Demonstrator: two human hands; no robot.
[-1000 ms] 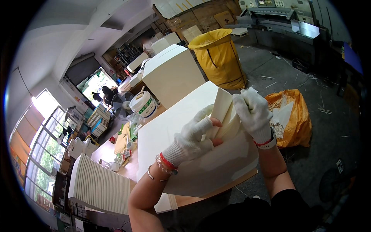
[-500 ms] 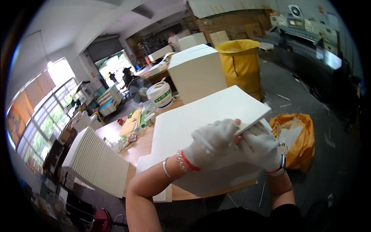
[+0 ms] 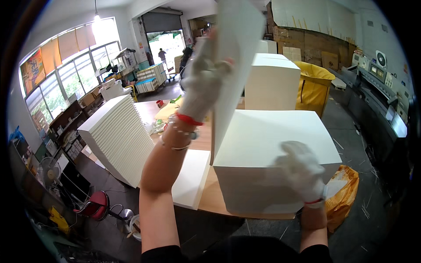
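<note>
My left hand (image 3: pixel 204 83), in a white glove, grips a white paper sheaf (image 3: pixel 239 65) raised on edge; motion blurs both. The sheaf's lower end comes down beside the left side of a tall white paper stack (image 3: pixel 267 188). My right hand (image 3: pixel 300 168), gloved too, is at the stack's front right edge; its fingers are smeared, so whether it touches the paper I cannot tell. A low white pile (image 3: pixel 189 177) lies on the table to the left of the stack.
Further left stands a leaning stack of layered white blocks (image 3: pixel 116 140). Behind the big stack are another white stack (image 3: pixel 272 87) and a yellow bin bag (image 3: pixel 313 87). An orange bag (image 3: pixel 344 204) sits on the floor at right. A red stool (image 3: pixel 98 206) is at lower left.
My left hand has lifted the sheaf off the big stack and swung it up and left, on edge. My right hand has come away from it, downward. The view has turned right.
</note>
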